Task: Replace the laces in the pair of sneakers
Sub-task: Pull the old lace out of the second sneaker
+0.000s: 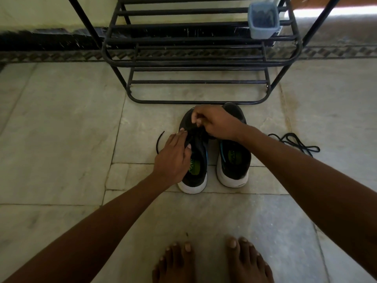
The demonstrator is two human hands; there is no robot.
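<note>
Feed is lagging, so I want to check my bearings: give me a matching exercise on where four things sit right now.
Things:
1. loose black lace
2. blue plastic tub
3. left hand
4. right hand

Places:
A. on the rack shelf
B. on the floor, right of the sneakers
C. at the left sneaker's laces
D. on the left sneaker's side

Pairs: 1-B, 2-A, 3-D, 4-C

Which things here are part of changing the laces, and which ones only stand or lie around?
Part of the job:
- left sneaker, with both hands on it
- right sneaker
- lace in the left sneaker, free end on the floor
- loose black lace on the floor, right side
- left hand, right hand

Only around:
- black shoe rack
- blue container on the rack
</note>
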